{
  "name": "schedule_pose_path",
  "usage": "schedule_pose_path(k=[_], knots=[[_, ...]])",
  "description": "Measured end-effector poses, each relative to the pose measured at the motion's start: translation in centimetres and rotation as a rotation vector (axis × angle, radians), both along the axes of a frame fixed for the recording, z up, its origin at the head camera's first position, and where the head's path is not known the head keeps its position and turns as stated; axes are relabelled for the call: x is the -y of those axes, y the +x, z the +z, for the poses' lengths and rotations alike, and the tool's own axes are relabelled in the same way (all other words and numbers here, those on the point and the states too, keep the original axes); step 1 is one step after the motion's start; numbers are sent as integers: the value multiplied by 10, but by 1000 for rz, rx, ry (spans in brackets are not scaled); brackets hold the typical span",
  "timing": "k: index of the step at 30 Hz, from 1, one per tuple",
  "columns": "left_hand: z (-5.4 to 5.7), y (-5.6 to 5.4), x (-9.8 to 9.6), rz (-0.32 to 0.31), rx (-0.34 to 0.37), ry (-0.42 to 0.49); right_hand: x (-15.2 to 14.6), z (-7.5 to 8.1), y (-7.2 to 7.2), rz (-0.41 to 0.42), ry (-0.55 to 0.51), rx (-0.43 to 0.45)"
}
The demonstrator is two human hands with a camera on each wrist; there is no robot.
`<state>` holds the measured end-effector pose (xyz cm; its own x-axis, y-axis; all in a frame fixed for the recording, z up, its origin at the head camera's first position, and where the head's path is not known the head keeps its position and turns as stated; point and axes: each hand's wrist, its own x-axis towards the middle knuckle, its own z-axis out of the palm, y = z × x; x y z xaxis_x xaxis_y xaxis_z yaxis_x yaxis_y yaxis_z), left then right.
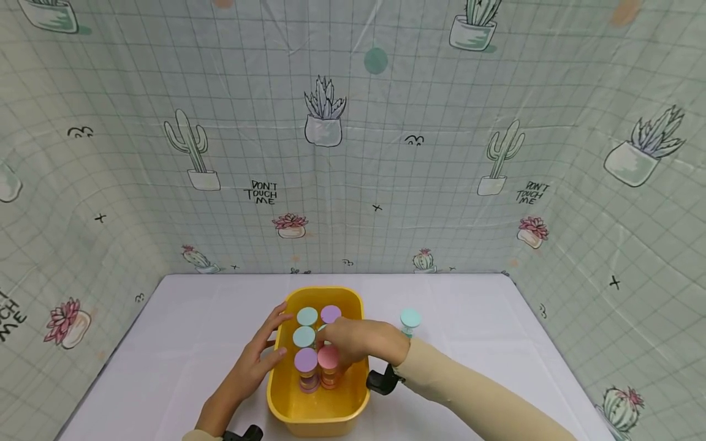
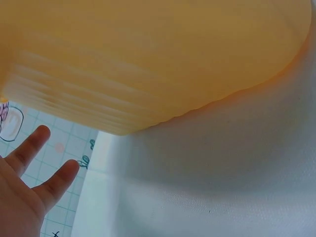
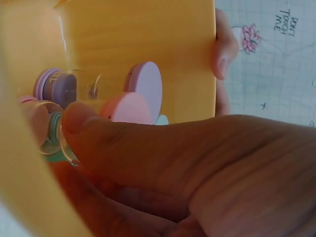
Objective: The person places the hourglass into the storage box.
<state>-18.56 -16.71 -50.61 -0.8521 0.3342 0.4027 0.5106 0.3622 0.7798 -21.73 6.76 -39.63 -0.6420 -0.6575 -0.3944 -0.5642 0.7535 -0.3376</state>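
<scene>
A yellow plastic tub (image 1: 320,422) holds several small clear jars with round lids. My right hand (image 1: 353,340) reaches over the right rim and grips a clear jar with a teal base (image 3: 57,157); the hand covers most of it. Beside it stand a pink-lidded jar (image 1: 328,357) and a purple-lidded jar (image 1: 306,360). Two teal-lidded jars (image 1: 304,336) and another purple-lidded jar (image 1: 331,313) are farther back. My left hand (image 1: 250,361) rests against the tub's left rim, fingers spread and fairly straight.
Outside the tub, a teal-lidded jar (image 1: 410,318) stands on the white table (image 1: 469,331), to the right beyond my right forearm. Cactus-printed cloth (image 1: 375,159) rises behind the table and along both sides.
</scene>
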Motion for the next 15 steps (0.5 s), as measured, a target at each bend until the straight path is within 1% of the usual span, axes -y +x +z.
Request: schedule_pose_path(k=[8,12,15], knots=[[0,1,0,-5,17,1,3,2,-4,45,63,-21],[1,1,0,-4,13,0,2,3,-5,86,66,-10],[1,0,0,-7,27,2,1,2,-5,105,68,-3]])
